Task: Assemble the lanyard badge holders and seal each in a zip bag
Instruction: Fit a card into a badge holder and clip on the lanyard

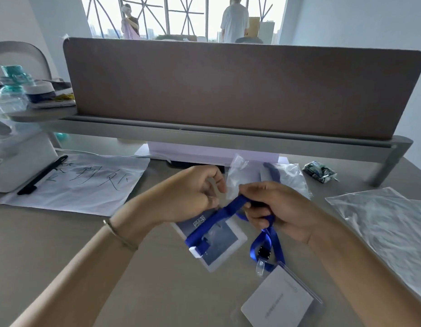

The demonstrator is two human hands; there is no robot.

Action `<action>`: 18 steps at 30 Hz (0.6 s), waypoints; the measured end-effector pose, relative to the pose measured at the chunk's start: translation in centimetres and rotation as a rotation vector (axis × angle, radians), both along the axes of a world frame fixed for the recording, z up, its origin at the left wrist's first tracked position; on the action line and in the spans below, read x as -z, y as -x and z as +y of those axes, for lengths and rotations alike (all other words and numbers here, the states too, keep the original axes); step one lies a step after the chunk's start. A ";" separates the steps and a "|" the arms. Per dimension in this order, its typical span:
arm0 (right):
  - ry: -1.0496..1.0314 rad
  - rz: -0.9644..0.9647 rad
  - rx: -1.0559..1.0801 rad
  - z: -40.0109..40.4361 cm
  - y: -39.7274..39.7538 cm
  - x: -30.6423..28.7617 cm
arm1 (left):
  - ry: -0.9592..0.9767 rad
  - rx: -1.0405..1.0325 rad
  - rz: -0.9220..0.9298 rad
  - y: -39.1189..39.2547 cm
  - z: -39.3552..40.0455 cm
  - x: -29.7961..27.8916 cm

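A brown partition screen (228,86) spans the upper half of the frame, standing on a grey rail above the beige desk (63,244). At the left of the frame lies a white sheet of paper (82,185) with handwritten black characters, a black pen (41,175) resting across its upper left corner. At the right edge lies a large crinkled clear plastic sheet (388,227). In the middle of the frame the two hands meet above the desk: the left hand (193,192), a thin bracelet (120,234) on its wrist, has its fingers curled in, pinching the edge of a clear zip bag (237,175) that stands up just behind the hands. The right hand (280,208) is closed around the blue lanyard (219,218), whose strap runs down toward lower centre. That strap crosses a badge holder (219,239) lying below the hands, with a white clip at its lower left end. Another blue loop hangs from the right hand to a black buckle (265,252) and a clear clip, touching a white card (278,300) in a clear sleeve at the lower right. A small dark crumpled packet (320,172) sits at the right, near the rail's leg.
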State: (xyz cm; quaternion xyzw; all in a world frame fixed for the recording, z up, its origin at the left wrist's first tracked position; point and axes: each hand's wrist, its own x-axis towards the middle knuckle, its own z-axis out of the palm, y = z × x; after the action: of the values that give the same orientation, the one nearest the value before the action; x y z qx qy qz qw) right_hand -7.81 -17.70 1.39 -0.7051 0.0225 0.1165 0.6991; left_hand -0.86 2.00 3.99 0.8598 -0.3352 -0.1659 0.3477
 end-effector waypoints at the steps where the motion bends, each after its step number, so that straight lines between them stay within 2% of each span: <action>1: -0.009 -0.017 0.010 0.3 0.1 -0.3 | -0.006 -0.040 -0.103 0.3 -0.4 0.2; 4: -0.008 -0.056 0.025 1.5 0.3 -0.3 | 0.085 -0.211 -0.375 0.7 -1.2 1.1; 8: 0.115 -0.098 0.032 3.5 0.6 0.7 | 0.312 -0.412 -0.516 -0.1 -1.9 2.3; 13: 0.131 -0.060 0.026 5.4 0.8 2.0 | 0.648 -0.551 -0.312 0.0 -2.5 2.7; 18: 0.195 -0.032 0.142 5.2 0.2 3.2 | 0.837 -0.572 -0.195 0.6 -2.6 2.1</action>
State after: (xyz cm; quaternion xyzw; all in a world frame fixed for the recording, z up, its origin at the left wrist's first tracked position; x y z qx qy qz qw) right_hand -8.00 -12.48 -1.85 -0.7681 0.0723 0.0526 0.6341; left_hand -1.42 -0.65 1.89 0.7156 -0.1552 0.1653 0.6607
